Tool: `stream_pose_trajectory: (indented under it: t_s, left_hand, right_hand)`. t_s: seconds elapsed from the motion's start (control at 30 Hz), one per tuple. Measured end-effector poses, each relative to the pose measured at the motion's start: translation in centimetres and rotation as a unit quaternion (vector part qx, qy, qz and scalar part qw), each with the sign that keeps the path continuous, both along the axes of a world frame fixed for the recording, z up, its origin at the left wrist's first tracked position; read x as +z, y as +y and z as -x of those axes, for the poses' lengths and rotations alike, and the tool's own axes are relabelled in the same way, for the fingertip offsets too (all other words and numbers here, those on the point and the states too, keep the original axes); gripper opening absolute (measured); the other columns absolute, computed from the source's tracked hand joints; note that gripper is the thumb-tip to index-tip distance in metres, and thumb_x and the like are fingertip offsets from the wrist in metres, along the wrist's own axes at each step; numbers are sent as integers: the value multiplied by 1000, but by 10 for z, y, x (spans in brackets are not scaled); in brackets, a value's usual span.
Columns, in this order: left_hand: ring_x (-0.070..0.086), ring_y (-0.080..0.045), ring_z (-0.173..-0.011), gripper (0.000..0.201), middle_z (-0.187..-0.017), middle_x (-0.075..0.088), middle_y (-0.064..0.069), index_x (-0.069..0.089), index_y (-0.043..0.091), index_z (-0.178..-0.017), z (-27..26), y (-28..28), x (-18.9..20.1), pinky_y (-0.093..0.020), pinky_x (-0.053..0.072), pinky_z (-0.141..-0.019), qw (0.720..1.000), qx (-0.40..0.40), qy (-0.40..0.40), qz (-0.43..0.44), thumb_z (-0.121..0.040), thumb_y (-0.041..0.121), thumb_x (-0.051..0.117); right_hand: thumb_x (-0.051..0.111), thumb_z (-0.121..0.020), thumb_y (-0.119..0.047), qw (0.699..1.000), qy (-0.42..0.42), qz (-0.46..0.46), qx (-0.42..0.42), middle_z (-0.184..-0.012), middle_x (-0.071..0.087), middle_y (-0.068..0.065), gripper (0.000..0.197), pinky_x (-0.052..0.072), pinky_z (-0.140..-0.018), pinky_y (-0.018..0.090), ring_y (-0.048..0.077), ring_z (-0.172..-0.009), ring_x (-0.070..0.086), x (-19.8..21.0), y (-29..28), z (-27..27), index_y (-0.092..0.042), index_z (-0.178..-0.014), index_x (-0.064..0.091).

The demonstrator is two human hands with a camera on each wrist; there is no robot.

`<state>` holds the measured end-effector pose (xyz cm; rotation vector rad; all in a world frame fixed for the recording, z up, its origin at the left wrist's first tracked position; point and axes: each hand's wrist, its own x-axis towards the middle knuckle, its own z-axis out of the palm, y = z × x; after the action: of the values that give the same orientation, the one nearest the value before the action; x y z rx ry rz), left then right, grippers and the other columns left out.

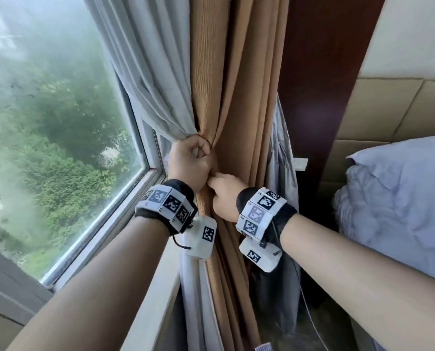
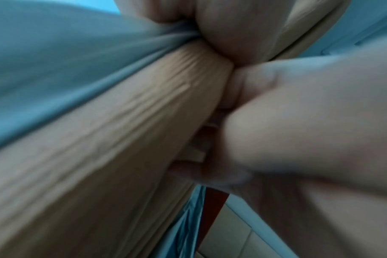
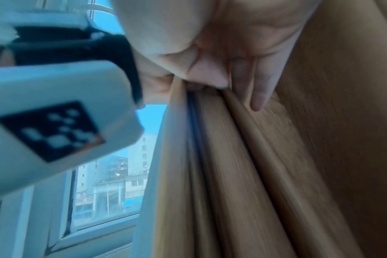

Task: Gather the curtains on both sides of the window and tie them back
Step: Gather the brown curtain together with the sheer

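at the centre of the head view the left hand [image 1: 191, 164] grips the gathered tan curtain [image 1: 236, 97] and grey sheer curtain [image 1: 148, 72] in a closed fist beside the window [image 1: 59, 122]. just below, the right hand [image 1: 225, 196] presses into the folds, its fingers [image 3: 257, 97] fairly straight. no tie-back shows. the step probably goes best if the fist stays tight while the right hand tucks stray pleats in. only the right wrist view shows those fingers; only the left wrist view shows the bunch pinched, at upper centre.
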<state>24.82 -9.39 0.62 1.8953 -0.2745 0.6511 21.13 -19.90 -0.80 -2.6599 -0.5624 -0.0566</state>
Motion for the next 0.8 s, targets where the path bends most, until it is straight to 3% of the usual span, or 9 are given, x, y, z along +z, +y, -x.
stream_pose_trajectory:
  t_s: [0.13, 0.2, 0.3, 0.33, 0.4, 0.53, 0.63, 0.73, 0.8]
  left_hand:
    - [45, -13, -61, 39, -63, 54, -11, 50, 30, -58, -16, -1, -3, -18, 37, -58, 999, 32, -6, 5, -66, -8, 48]
    - [51, -13, -64, 42, -68, 60, -16, 55, 31, -60, -23, -7, -4, -12, 39, -60, 999, 40, -9, 7, -69, -9, 48]
    - [57, 4, -70, 42, -75, 63, 1, 63, 25, -65, -34, -17, -2, -3, 41, -68, 998, 53, 4, 20, -73, -13, 49]
    - [56, 9, -71, 39, -75, 62, 5, 65, 21, -68, -37, -19, -1, -2, 40, -69, 998, 60, 11, 26, -74, -14, 49]
    - [55, 13, -68, 36, -71, 59, 10, 66, 16, -70, -42, -24, 2, -1, 40, -68, 996, 82, 16, 37, -75, -15, 49]
    - [53, 13, -64, 33, -68, 56, 13, 68, 12, -74, -50, -32, 5, -1, 39, -64, 987, 156, 10, 42, -75, -14, 48]
    - [53, 12, -63, 35, -67, 55, 16, 67, 19, -75, -51, -44, 4, -2, 38, -62, 982, 189, 7, 23, -73, -11, 50]
    - [54, 8, -65, 36, -70, 58, 14, 68, 22, -74, -46, -57, 2, -7, 42, -63, 978, 208, 4, 16, -73, -9, 49]
    - [55, 3, -68, 37, -73, 60, 10, 68, 22, -74, -43, -63, 2, -5, 41, -61, 975, 223, 3, 21, -72, -9, 48]
  right_hand:
    - [41, -74, 6, 979, 7, -201, 2, -100, 62, 2, 40, 45, -88, 26, 20, -96, 58, -13, -32, -35, -13, -101, 63]
    - [46, -74, 4, 960, -60, -260, -83, -118, 59, 3, 41, 42, -96, 24, 18, -108, 56, -18, -57, -65, -20, -103, 64]
    - [53, -77, 3, 948, -124, -248, -158, -146, 26, 4, 37, 33, -96, 16, 17, -126, 38, -16, -93, -113, -20, -103, 65]
    - [52, -79, 2, 958, -92, -227, -151, -150, 21, 3, 38, 32, -96, 15, 16, -129, 35, -13, -102, -128, -21, -107, 65]
    - [49, -83, -1, 977, -28, -173, -121, -151, 30, 2, 42, 33, -102, 18, 18, -130, 41, -10, -110, -151, -21, -118, 60]
    - [44, -78, 8, 979, -60, -192, 33, -136, 53, 8, 46, 21, -103, 8, 20, -127, 49, -17, -98, -138, -7, -118, 62]
    - [43, -73, 10, 969, -67, -203, 122, -131, 54, 10, 49, 24, -103, 10, 22, -122, 51, -32, -86, -119, -4, -116, 62]
    - [51, -71, 5, 940, -134, -314, -15, -126, 40, 13, 36, 33, -103, 22, 26, -112, 46, -31, -93, -128, -11, -98, 69]
    - [56, -74, -2, 936, -131, -315, -83, -137, 31, 11, 26, 31, -100, 19, 24, -117, 41, -27, -105, -141, -17, -90, 70]
